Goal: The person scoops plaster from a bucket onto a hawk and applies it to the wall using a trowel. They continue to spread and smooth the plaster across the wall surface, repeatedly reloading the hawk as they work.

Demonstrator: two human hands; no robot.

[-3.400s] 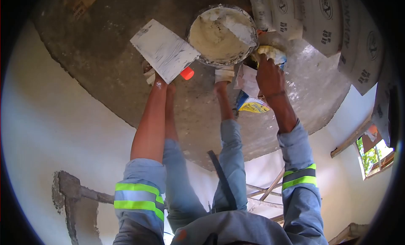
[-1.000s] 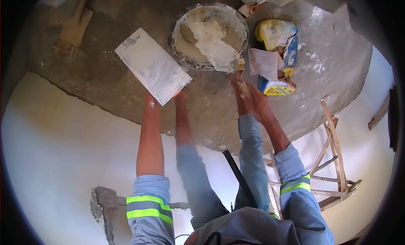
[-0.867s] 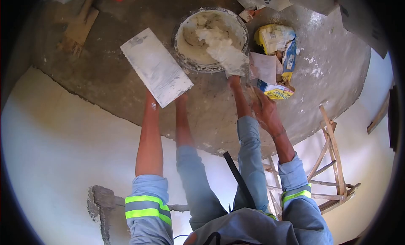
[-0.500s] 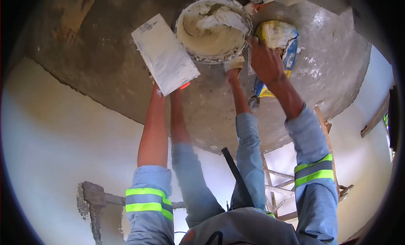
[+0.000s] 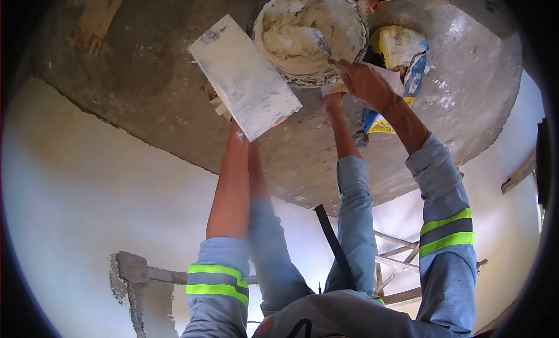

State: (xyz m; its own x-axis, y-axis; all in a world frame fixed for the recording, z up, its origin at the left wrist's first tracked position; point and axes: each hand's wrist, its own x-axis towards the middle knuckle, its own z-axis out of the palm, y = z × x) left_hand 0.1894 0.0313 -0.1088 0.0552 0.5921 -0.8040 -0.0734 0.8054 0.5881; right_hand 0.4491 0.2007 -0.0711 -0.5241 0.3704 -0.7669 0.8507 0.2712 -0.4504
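Note:
My left hand [image 5: 214, 96] grips a rectangular plastering trowel [image 5: 246, 79] from beneath, its white-smeared flat face turned up. The plate hides most of that hand, and a bit of orange shows under its near edge. My right hand [image 5: 368, 85] is closed around the handle of a small tool at the near right rim of a round bucket [image 5: 301, 82]. A putty-covered blade [image 5: 319, 42] appears to dip into the whitish putty [image 5: 294, 26]; its exact shape is partly hidden.
A yellow and blue bag [image 5: 414, 76] lies right of the bucket on the stained concrete floor [image 5: 163, 99]. My right foot [image 5: 333, 90] stands close below the bucket. Paper or cardboard pieces [image 5: 474, 6] are at the upper right. Wooden bars [image 5: 402, 259] stand at the lower right.
The view has shifted, so things sit further right. My right hand and its tool have moved left relative to the bucket, and the putty's surface has changed shape. The trowel stays in my left hand.

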